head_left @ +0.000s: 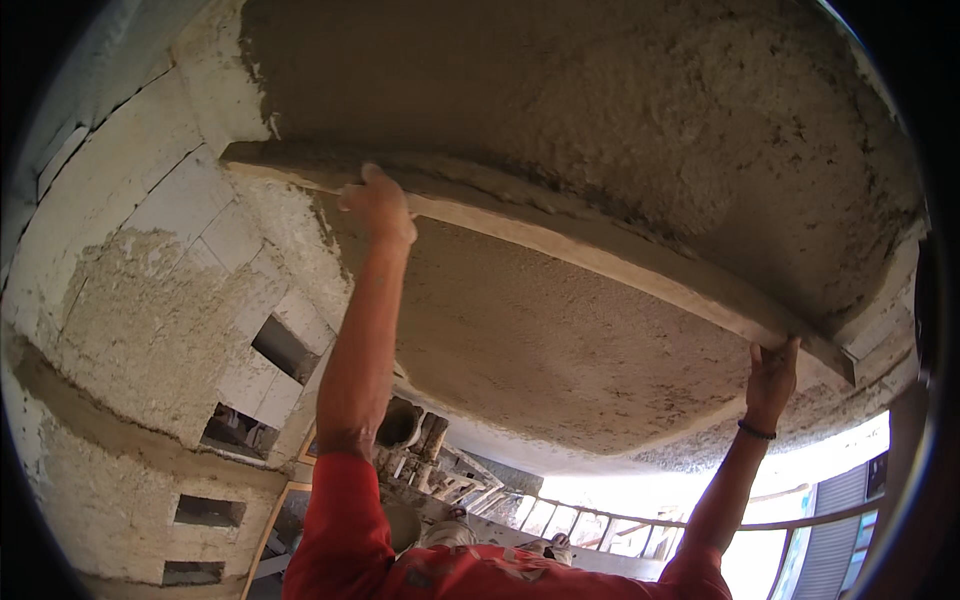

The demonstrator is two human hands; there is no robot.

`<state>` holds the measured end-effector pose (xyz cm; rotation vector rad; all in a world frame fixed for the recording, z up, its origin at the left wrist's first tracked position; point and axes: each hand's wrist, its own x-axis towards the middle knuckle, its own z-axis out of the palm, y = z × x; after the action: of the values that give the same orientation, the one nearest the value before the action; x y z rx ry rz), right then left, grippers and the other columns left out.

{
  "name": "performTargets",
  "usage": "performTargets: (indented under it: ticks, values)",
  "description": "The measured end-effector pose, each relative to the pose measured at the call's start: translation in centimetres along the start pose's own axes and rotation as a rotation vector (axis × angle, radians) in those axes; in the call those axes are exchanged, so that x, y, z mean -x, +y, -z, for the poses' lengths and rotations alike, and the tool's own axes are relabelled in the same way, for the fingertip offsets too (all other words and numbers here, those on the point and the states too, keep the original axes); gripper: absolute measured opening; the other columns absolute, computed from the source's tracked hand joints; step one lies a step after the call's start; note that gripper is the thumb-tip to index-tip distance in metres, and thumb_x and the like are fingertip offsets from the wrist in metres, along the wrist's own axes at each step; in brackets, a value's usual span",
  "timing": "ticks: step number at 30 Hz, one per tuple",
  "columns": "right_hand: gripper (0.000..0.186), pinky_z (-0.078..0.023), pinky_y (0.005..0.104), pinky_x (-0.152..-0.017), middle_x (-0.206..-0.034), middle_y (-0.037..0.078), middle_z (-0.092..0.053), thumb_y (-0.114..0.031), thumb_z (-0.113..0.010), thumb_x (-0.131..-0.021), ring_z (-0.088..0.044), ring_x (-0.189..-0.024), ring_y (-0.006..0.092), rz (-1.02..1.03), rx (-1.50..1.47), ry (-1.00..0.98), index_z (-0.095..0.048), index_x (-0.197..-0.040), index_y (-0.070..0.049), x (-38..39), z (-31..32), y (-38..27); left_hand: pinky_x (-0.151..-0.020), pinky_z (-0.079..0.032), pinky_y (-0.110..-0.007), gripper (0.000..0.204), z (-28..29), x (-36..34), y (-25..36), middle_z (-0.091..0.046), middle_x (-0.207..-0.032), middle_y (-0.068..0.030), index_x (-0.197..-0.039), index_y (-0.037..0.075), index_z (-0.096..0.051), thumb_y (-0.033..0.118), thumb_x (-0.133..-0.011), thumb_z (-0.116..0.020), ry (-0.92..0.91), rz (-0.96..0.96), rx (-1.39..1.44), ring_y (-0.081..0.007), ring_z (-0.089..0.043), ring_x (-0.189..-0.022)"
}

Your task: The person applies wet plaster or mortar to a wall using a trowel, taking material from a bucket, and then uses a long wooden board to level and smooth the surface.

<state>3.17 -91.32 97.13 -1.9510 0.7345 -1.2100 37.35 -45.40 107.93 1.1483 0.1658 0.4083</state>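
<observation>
Head view shows both arms raised to a long straightedge [560, 240] pressed flat against the wet plaster [620, 110] of the ceiling, running from upper left to lower right. Left hand [378, 205] is clamped around the board near its left end, while right hand [772, 375] grips its right end with fingers closed over the edge, a dark band on the wrist. Levelling looks best done with even upward pressure at both ends, board kept flush, drawn steadily so no ridges form.
</observation>
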Motion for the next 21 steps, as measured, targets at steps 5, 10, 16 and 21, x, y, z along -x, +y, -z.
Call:
performTargets:
  ticks: [5,10,16,21]
  values:
    - [0.075,-0.049,0.0318,-0.092,-0.124,0.018,-0.061,-0.012,-0.072,-0.087,-0.061,-0.103,0.0218,0.213,0.441,0.158,-0.03,-0.149,0.001,-1.5,7.4,10.6,-0.108,-0.033,-0.042,0.06,-3.4,8.4,-6.0,-0.03,-0.133,-0.0323,-0.132,-0.017,-0.01,0.021,-0.101,-0.044,-0.106,-0.004,0.083,-0.0345,-0.039,-0.127]
    - [0.072,-0.053,0.0325,-0.076,-0.123,0.019,-0.062,-0.016,-0.071,-0.089,-0.064,-0.096,0.0246,0.284,0.579,0.231,-0.033,-0.147,0.002,-2.1,8.8,15.8,-0.103,-0.04,-0.039,0.049,-4.2,12.1,-8.7,-0.041,-0.12,-0.0232,-0.129,-0.011,-0.019,0.018,-0.1,-0.046,0.055,-0.102,0.007,-0.0267,-0.047,-0.113]
    - [0.08,-0.039,0.0248,-0.044,-0.071,0.007,-0.059,-0.021,-0.066,-0.095,-0.049,-0.053,0.0109,-0.16,-0.326,0.59,-0.015,-0.154,-0.006,-0.3,3.2,5.4,-0.101,-0.041,-0.04,0.049,-4.7,11.5,-9.8,-0.039,-0.131,-0.0287,-0.127,-0.014,-0.025,0.02,-0.1,-0.047,0.152,-0.09,0.067,-0.0307,-0.047,-0.12]
    - [0.065,-0.047,0.0329,-0.056,-0.086,0.009,-0.06,-0.02,-0.064,-0.093,-0.055,-0.065,0.0149,0.142,0.081,0.259,-0.034,-0.151,-0.014,1.1,7.1,7.5,-0.1,-0.042,-0.039,0.045,-6.9,12.8,-9.4,-0.043,-0.126,-0.0265,-0.122,-0.015,-0.03,0.02,-0.1,-0.048,0.21,-0.125,0.079,-0.0288,-0.049,-0.115]
